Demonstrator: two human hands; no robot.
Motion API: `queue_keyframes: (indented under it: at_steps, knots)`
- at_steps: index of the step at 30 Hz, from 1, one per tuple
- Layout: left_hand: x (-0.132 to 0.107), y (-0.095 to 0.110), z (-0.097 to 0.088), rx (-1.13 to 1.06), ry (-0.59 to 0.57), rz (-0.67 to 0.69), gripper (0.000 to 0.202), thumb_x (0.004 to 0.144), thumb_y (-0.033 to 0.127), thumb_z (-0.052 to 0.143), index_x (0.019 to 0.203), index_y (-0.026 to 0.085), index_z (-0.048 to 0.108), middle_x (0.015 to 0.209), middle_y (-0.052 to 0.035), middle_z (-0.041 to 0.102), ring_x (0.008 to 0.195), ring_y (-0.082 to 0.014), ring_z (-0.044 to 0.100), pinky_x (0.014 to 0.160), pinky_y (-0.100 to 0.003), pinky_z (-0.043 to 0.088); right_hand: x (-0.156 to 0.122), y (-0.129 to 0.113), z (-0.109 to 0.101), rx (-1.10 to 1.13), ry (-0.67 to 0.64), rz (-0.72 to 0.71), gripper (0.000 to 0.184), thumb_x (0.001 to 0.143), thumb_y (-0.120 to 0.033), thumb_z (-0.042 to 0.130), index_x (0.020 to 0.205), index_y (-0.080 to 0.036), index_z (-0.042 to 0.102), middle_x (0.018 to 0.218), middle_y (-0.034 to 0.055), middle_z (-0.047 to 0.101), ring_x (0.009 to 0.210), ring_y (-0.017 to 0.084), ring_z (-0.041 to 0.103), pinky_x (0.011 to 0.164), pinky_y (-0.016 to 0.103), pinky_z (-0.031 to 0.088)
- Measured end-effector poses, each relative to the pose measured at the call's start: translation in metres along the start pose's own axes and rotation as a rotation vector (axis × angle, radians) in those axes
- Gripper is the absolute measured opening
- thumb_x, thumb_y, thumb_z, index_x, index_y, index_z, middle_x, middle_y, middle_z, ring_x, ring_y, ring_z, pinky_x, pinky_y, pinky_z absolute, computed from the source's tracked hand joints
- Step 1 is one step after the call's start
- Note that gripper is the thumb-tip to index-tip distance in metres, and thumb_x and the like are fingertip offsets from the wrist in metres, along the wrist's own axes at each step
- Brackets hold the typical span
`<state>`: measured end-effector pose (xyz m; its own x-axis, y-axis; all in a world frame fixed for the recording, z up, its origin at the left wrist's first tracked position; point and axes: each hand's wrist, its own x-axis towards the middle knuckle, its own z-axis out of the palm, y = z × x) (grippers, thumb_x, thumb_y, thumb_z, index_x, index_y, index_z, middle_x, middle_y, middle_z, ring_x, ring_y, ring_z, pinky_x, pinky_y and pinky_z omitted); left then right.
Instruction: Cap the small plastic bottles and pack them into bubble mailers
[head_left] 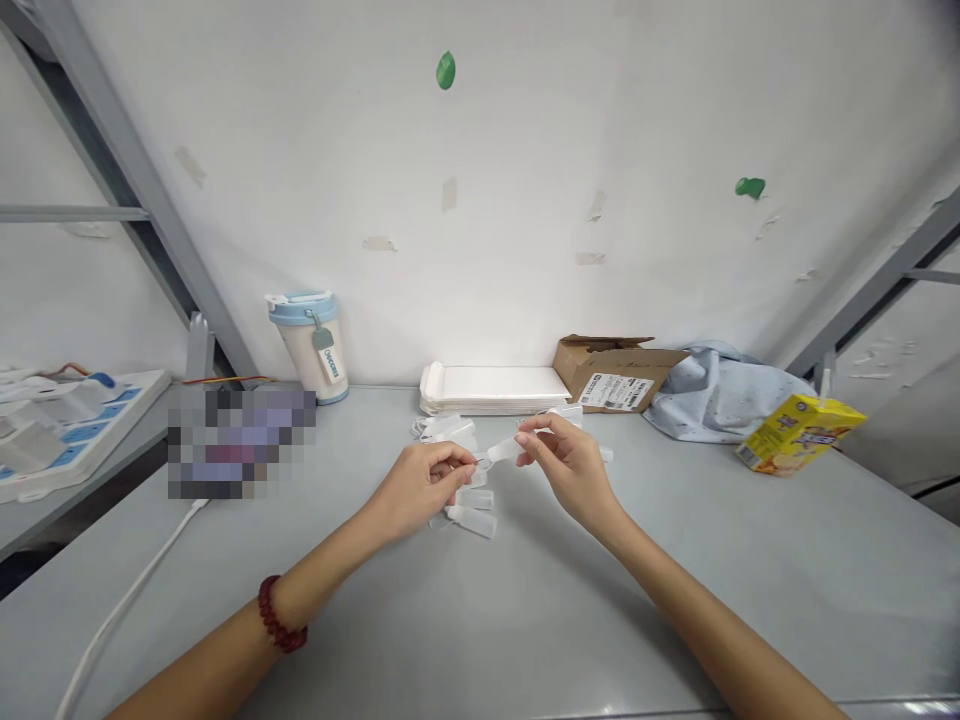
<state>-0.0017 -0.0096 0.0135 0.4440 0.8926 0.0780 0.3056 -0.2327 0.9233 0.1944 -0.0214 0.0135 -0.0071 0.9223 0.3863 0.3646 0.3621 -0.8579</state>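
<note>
Bottle (504, 450) is being held near the centre of the frame, below a wall (510, 130) that is filling the upper part and over a table (585, 620) that is spanning the lower part. Right of centre, a cloth (712, 390) is lying crumpled beside a box (600, 365); a white stack (495, 390) is lying left of the box. A cup (311, 350) is standing at centre left, a carton (799, 435) at centre right. By the right hand (562, 465) the bottle is being grasped between thumb and fingers, its narrow end pointing left. By the left hand (420, 485) a thin piece (481, 460) is apparently being pinched; whether it is touching the bottle cannot be told. Loose bottles (472, 521) are lying around the left fingertips. Likely, good work is calling for light pressure on the bottle, steady wrists and both tips being lined up in plain sight.
</note>
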Motion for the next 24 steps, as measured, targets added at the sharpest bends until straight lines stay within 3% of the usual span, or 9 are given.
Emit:
queue_keyframes:
  at_steps: [24]
  knots:
    - [-0.0018,-0.0007,0.0005,0.006,-0.003,0.007,0.021,0.079,0.032,0.049,0.082,0.017,0.063,0.068,-0.0001,0.059,0.054,-0.0105,0.05,0.052,-0.022,0.042,-0.0008,-0.0022,0.0014,-0.016,0.006,0.017,0.025,0.08,-0.043,0.052,0.082,-0.019,0.055,0.062,-0.0002,0.06,0.056,0.015,0.061,0.05,0.024,0.041]
